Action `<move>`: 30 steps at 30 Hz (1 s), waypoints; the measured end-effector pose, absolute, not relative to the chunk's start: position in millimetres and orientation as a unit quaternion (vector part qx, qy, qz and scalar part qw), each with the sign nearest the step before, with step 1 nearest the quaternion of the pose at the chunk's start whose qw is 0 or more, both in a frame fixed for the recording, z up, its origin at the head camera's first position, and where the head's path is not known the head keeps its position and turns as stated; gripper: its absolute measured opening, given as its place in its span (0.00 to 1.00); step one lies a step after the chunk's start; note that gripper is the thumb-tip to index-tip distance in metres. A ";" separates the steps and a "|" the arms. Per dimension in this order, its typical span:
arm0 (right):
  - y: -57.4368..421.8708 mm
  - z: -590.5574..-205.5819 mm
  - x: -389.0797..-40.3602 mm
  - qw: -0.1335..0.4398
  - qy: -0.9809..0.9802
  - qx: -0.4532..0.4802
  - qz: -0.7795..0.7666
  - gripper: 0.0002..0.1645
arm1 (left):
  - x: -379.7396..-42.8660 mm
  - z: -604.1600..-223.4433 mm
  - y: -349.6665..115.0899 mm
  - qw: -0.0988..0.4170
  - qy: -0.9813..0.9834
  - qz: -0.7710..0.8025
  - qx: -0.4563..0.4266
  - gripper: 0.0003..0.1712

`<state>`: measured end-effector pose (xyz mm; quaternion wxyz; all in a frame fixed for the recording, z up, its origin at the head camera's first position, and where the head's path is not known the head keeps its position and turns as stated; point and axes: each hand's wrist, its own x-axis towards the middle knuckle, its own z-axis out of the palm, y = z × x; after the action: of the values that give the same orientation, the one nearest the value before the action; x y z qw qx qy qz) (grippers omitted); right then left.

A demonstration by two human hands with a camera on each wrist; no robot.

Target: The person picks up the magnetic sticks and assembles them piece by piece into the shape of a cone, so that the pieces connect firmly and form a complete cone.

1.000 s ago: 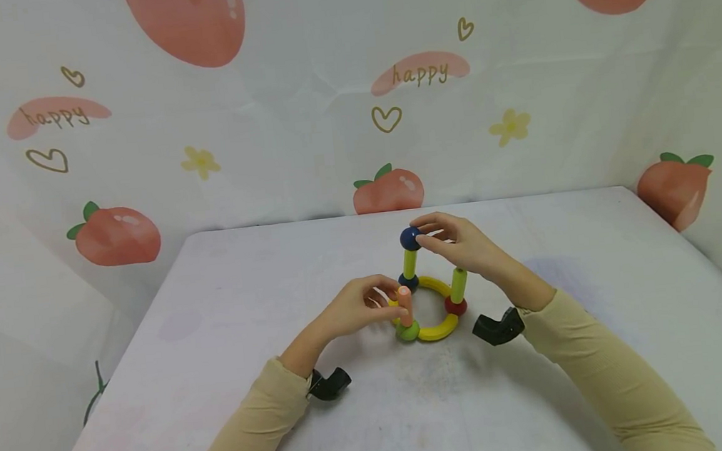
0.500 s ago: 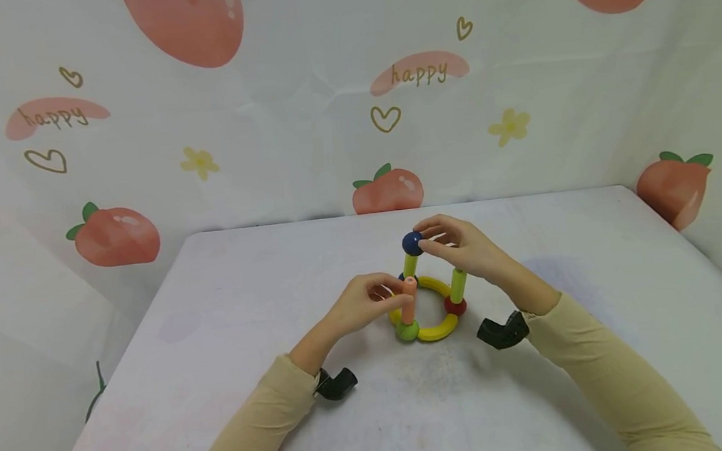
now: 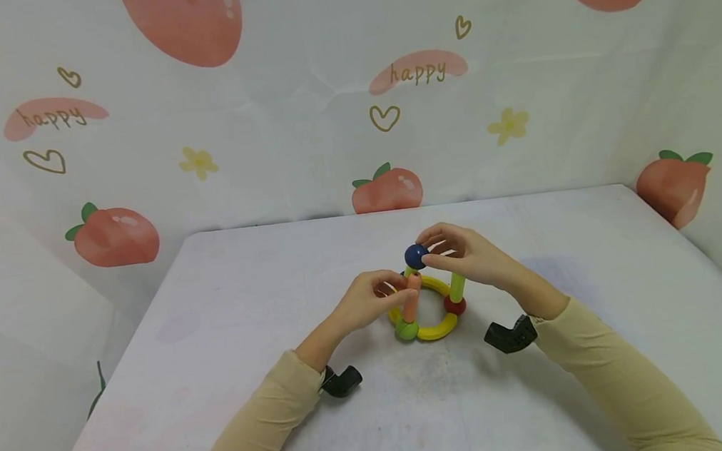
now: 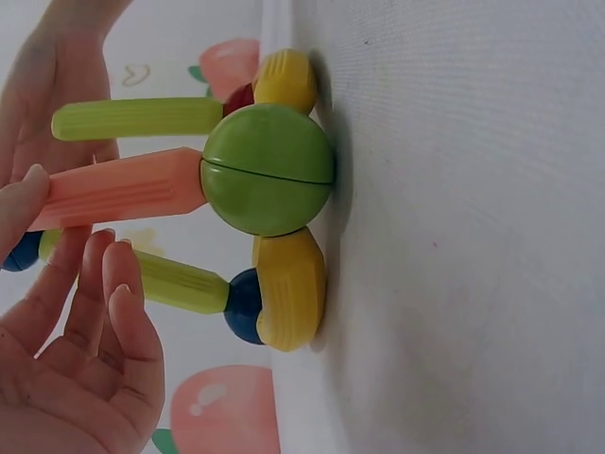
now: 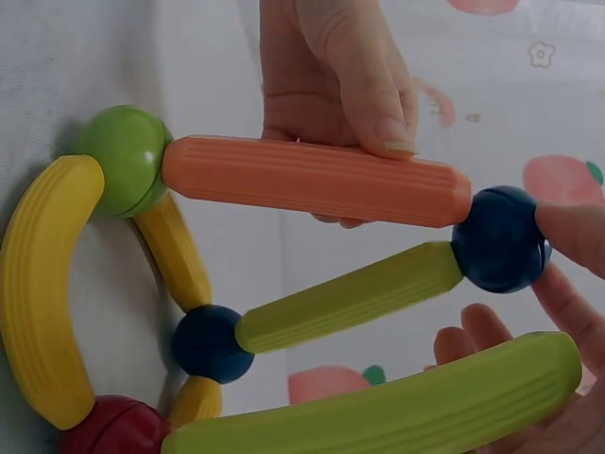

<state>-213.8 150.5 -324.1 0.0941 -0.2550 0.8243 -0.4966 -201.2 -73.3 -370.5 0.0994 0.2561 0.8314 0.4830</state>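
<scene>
On the table, curved yellow pieces (image 3: 437, 331) form a ring with a green ball (image 4: 269, 170), a red ball (image 3: 455, 306) and a dark blue ball (image 5: 213, 343). An orange rod (image 5: 317, 180) leans up from the green ball; my left hand (image 3: 367, 300) pinches it between thumb and fingers. My right hand (image 3: 469, 252) pinches an upper blue ball (image 5: 501, 238) by its side. In the right wrist view, this ball meets the tops of the orange rod and a lime rod (image 5: 350, 298). Another lime rod (image 5: 378, 407) rises from the red ball, its top free.
The white table (image 3: 263, 284) extends around the ring, its far edge against a fruit-printed backdrop (image 3: 301, 130). Black brackets hang under both wrists, the left bracket (image 3: 342, 382) and the right bracket (image 3: 511, 335) close above the tabletop.
The right hand has brought the upper blue ball down and toward the front, tilting its lime rod. The left hand has tipped the orange rod's top to the right, up to that ball.
</scene>
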 end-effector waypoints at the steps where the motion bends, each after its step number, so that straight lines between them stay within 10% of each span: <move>1: 150.6 -324.7 -213.7 0.096 0.822 -0.258 -0.498 0.19 | -201.5 -370.5 -73.2 0.100 0.831 0.483 0.255 0.13; 30: 172.3 -332.9 -215.3 0.122 0.816 -0.309 -0.473 0.29 | -202.9 -373.4 -72.6 0.091 0.838 0.472 0.256 0.13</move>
<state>-215.3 172.3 -332.9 0.1223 -0.3089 0.8158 -0.4734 -202.9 -72.6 -373.4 0.0907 0.2564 0.8385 0.4722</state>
